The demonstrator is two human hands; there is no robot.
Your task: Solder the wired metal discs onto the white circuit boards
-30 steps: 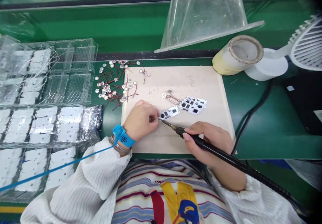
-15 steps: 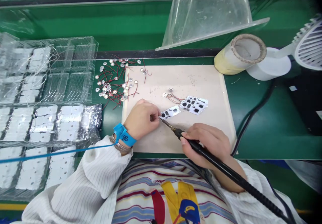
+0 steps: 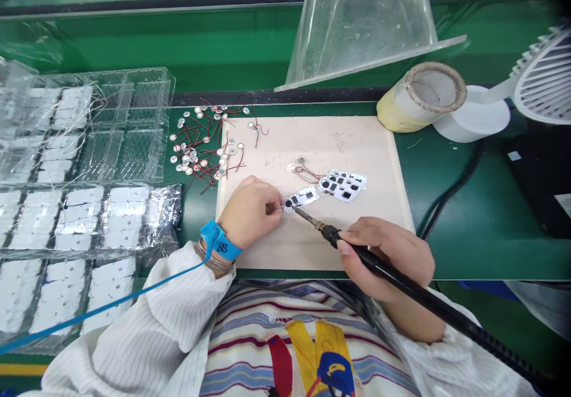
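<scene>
My right hand (image 3: pixel 388 260) grips a black-handled soldering iron (image 3: pixel 331 234), whose metal tip is close to the left end of a small white circuit board (image 3: pixel 305 199). My left hand (image 3: pixel 254 209), wearing a blue wrist strap (image 3: pixel 222 242), is closed in a pinch beside that same end; what sits between its fingertips is hidden. Right of this board lies a small group of overlapping white boards (image 3: pixel 343 186) with dark components. Two small round discs (image 3: pixel 291 168) with thin wires lie just above the boards. All of these rest on a beige sheet (image 3: pixel 250 254).
A pile of wired discs (image 3: pixel 191 156) spreads left of the sheet's upper part. Clear plastic trays (image 3: pixel 147 96) with white boards fill the left side. At the back right stand a yellowish cup-like roll (image 3: pixel 397 108) and a white fan (image 3: pixel 542 81). A clear plastic hood (image 3: pixel 361 28) hangs behind.
My right hand has drawn the soldering iron slightly right, so its tip has moved away from my left fingertips. My left hand and the board stay nearly in place.
</scene>
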